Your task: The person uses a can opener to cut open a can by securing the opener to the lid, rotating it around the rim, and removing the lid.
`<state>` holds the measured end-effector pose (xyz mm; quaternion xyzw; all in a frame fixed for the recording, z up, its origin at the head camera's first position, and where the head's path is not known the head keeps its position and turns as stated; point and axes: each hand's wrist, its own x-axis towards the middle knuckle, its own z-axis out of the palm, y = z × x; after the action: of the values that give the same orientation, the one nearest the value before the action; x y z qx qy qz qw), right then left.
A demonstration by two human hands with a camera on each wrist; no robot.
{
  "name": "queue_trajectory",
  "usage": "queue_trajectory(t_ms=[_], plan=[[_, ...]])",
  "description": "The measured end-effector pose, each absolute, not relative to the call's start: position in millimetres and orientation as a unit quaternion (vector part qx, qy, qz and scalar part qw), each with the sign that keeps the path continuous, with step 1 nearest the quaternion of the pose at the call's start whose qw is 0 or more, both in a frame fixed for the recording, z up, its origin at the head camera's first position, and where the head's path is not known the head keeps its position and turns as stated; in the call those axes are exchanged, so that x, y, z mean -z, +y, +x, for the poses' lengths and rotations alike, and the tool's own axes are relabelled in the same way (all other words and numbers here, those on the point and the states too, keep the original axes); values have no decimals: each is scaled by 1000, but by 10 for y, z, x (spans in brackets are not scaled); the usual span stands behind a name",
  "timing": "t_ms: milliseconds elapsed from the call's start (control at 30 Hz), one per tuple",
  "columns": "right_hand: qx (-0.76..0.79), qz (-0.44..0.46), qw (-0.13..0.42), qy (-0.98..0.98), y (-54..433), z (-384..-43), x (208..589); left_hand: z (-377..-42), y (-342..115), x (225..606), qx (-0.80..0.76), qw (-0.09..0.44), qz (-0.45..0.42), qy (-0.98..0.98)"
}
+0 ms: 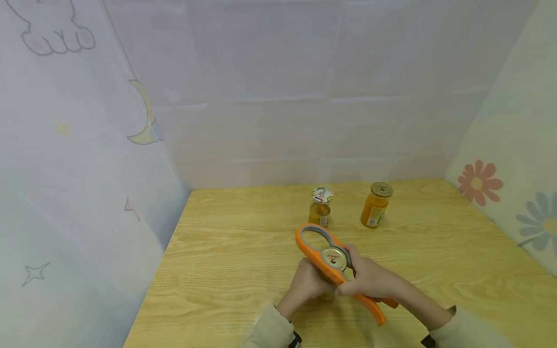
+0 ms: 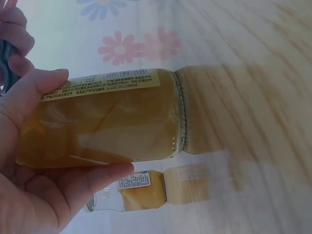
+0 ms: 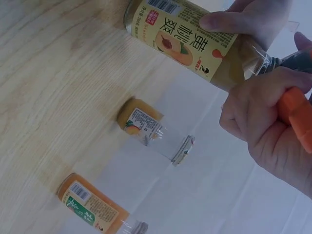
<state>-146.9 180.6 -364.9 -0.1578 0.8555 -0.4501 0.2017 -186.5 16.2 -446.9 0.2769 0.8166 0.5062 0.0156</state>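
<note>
My left hand (image 1: pixel 308 280) grips a glass jar of peaches (image 2: pixel 105 124) around its side, thumb on one side and fingers on the other. The jar stands upright on the table, and its label with a peach picture (image 3: pixel 183 41) shows in the right wrist view. My right hand (image 1: pixel 370 276) grips the handles of an orange and grey jar opener (image 1: pixel 312 252). One ring of the opener sits around the jar's gold lid (image 1: pixel 334 258); its larger ring is beyond the lid. In the head view my hands and the opener hide most of the jar.
Behind the opener stands a smaller jar with a white patterned lid (image 1: pixel 322 195). To its right is a jar of orange contents with a gold lid (image 1: pixel 376 205). Both stand on the wooden table (image 1: pixel 226 251), which meets printed cloth walls (image 1: pixel 278 135) at the back and sides.
</note>
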Motion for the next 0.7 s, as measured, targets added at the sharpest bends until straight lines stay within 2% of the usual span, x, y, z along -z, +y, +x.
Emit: queue_trajectory(t_ms=[367,500,700], plan=[[384,-195,146,891,1813,-1478,3681,-1850,152,4477,-498,26,274,823],[389,-211,148,884,1829,-1542,3660,-1853,154,4467,-493,29,267,828],[425,-210,244,846,1846,-1736,3492,-1860,154,4474,-503,40,260,823]])
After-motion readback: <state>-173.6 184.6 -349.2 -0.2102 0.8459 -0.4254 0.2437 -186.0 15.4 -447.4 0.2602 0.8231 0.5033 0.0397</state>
